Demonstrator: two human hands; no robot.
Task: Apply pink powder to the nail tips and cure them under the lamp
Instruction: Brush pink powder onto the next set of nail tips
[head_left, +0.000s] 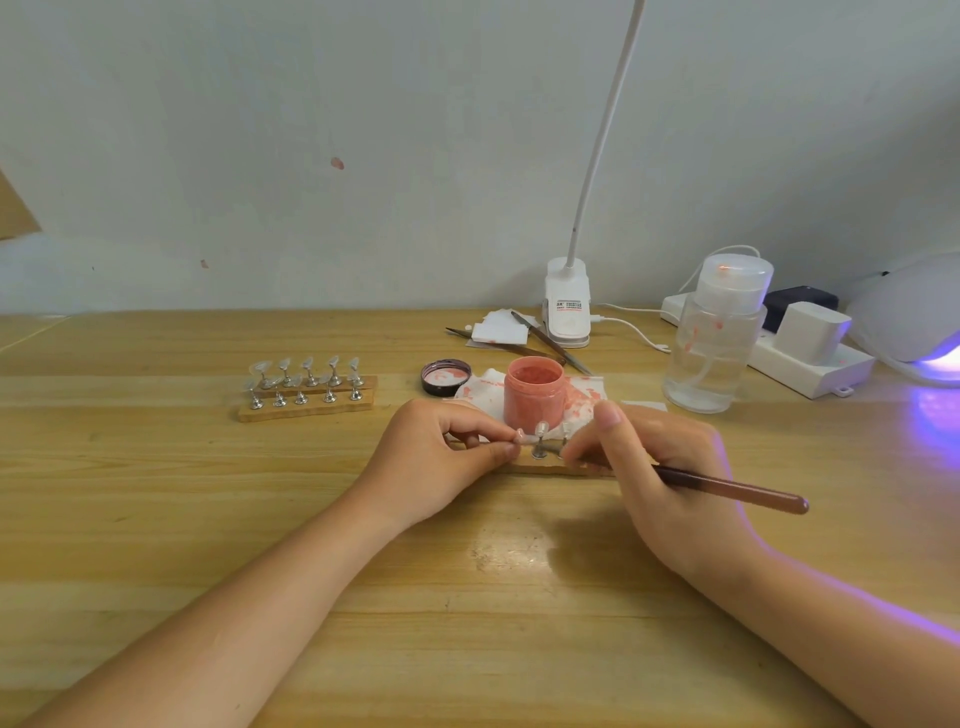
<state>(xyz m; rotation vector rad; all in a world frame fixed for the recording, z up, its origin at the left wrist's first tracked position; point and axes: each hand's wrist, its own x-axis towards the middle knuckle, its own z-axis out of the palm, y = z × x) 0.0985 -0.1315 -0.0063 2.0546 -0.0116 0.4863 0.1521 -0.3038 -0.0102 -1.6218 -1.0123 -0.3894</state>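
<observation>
We see the left hand (441, 457) pinching a nail tip (521, 436) between curled fingers, just in front of the open pink powder jar (534, 395) on the tabletop (208, 519); the right hand (660, 467) grips a brush (737, 491), and the curing lamp (914, 317) glows violet far right.

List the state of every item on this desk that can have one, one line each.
Powder jar: open, upright, holding pink powder.
Jar lid: off, lying on the desk left of the jar.
Curing lamp: on, glowing purple.
Pump bottle: capped, upright.
Left hand: pinching a nail tip.
Right hand: holding a brush.
</observation>
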